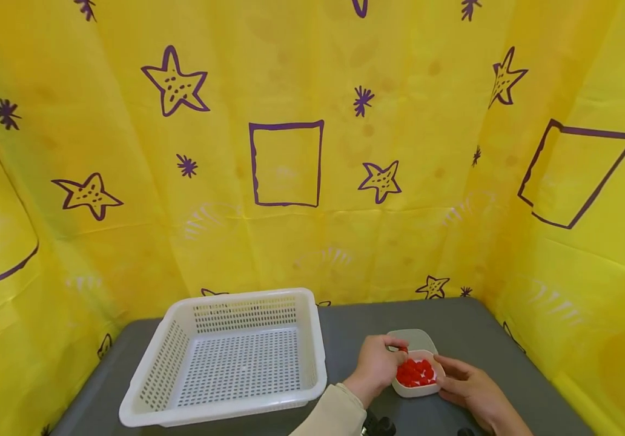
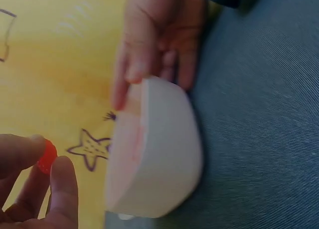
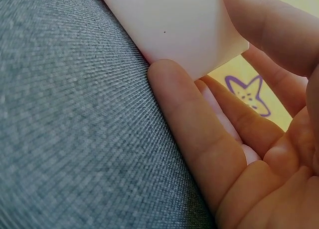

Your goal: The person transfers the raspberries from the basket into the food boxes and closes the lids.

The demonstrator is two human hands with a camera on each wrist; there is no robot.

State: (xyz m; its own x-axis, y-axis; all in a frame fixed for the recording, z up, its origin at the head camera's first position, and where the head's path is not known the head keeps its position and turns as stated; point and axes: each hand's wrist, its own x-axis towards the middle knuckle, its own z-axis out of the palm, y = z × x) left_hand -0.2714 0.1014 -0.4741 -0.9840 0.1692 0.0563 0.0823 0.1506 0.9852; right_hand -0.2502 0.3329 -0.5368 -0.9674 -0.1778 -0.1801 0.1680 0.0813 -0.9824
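Note:
My left hand [image 1: 376,363] pinches a small glossy red piece [image 2: 47,156] between thumb and fingertips, just above the left side of a small white square container [image 1: 417,392]. Several more red pieces [image 1: 415,372] lie in that container; their exact kind is too small to tell. My right hand [image 1: 472,387] holds the container at its right side. In the right wrist view, the thumb and fingers [image 3: 174,89] lie against the white wall near the table. The container's inside is mostly hidden in both wrist views.
A large white perforated plastic basket [image 1: 318,354] stands on the dark grey table [image 1: 361,318], left of the hands. Behind the container lies a pale lid or second container [image 1: 418,339], partly covered. Yellow patterned cloth [image 1: 291,254] encloses the table's back and sides.

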